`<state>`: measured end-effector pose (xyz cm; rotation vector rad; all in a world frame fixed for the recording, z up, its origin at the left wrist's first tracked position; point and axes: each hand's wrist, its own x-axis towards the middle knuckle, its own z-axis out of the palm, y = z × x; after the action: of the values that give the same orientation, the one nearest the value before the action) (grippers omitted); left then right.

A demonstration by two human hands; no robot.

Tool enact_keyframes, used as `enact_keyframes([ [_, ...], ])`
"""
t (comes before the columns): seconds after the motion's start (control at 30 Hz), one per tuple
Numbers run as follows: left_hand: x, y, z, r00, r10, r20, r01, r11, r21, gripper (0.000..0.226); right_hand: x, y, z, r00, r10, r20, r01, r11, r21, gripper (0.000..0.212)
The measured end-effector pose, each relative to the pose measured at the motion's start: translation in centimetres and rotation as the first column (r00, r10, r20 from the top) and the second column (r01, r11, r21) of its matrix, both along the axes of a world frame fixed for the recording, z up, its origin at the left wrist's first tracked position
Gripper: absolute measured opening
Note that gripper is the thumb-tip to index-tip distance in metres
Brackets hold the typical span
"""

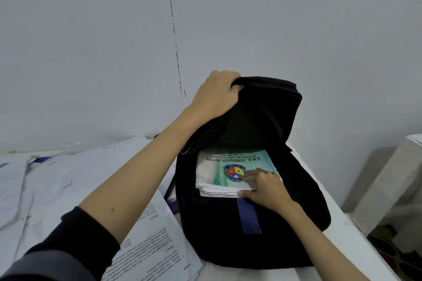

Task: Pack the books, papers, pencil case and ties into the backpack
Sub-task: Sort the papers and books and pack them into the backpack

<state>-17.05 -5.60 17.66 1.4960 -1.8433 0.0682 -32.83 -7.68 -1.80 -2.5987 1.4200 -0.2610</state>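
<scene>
Gripping the raised flap of the backpack (285,189), the left hand (214,96) keeps the mouth open, while the right hand (266,186) pinches the books (228,171) lying inside, spines crosswise; loose papers (146,242) wait leftward on the worktop (342,223).

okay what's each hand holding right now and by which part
The left hand grips the black backpack by the top edge of its opened flap, lifting it. The right hand pinches the stack of books at its near edge, inside the opening.
</scene>
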Motion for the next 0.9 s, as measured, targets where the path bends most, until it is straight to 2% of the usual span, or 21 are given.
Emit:
enact_keyframes([
  [0.07,0.8,-0.1,-1.3,0.999,0.025,-0.031,-0.024,0.999,0.032,0.028,-0.1,0.8,1.1,0.961,-0.015,0.278,0.037,0.996,-0.078,0.045],
  [0.1,1.4,-0.3,-2.1,0.997,0.045,-0.06,-0.042,0.998,0.056,0.028,0.0,1.4,2.0,0.903,0.025,0.429,0.067,0.978,-0.196,0.037],
  [0.17,2.8,-0.2,-4.0,0.986,0.094,-0.134,-0.08,0.991,0.108,0.026,0.9,2.9,4.5,0.739,0.187,0.647,0.191,0.863,-0.468,0.028],
  [0.23,4.4,0.5,-6.0,0.964,0.13,-0.23,-0.086,0.978,0.192,0.025,2.7,4.2,7.1,0.618,0.343,0.708,0.261,0.76,-0.596,0.02],
  [0.33,6.8,3.1,-8.5,0.9,0.134,-0.414,0.044,0.919,0.393,0.021,6.4,4.8,9.1,0.57,0.451,0.687,0.208,0.73,-0.652,0.014],
  [0.4,8.8,5.7,-9.9,0.855,0.134,-0.5,0.166,0.843,0.511,0.011,9.3,5.1,8.8,0.578,0.47,0.667,0.114,0.763,-0.636,0.015],
  [0.47,11.9,8.8,-11.4,0.803,0.225,-0.551,0.173,0.798,0.577,0.021,12.9,6.3,7.9,0.583,0.474,0.66,0.006,0.81,-0.587,0.018],
  [0.53,15.4,12.2,-12.9,0.746,0.357,-0.562,0.055,0.808,0.587,0.026,16.2,8.0,6.8,0.59,0.483,0.647,-0.102,0.839,-0.534,0.02],
  [0.63,21.5,18.1,-15.3,0.684,0.574,-0.45,-0.289,0.78,0.554,0.026,21.4,10.9,4.5,0.646,0.467,0.604,-0.289,0.882,-0.373,0.02],
  [0.7,25.2,22.4,-16.7,0.634,0.692,-0.344,-0.488,0.704,0.517,0.02,24.9,12.8,2.8,0.7,0.471,0.537,-0.397,0.881,-0.256,0.022],
  [0.77,28.3,26.1,-17.9,0.603,0.744,-0.287,-0.575,0.655,0.49,0.018,28.1,14.4,1.4,0.733,0.499,0.462,-0.48,0.861,-0.169,0.024],
  [0.9,35.3,32.9,-20.1,0.522,0.85,-0.065,-0.703,0.472,0.533,0.044,35.2,18.6,0.0,0.756,0.525,0.39,-0.561,0.827,-0.027,0.029],
])
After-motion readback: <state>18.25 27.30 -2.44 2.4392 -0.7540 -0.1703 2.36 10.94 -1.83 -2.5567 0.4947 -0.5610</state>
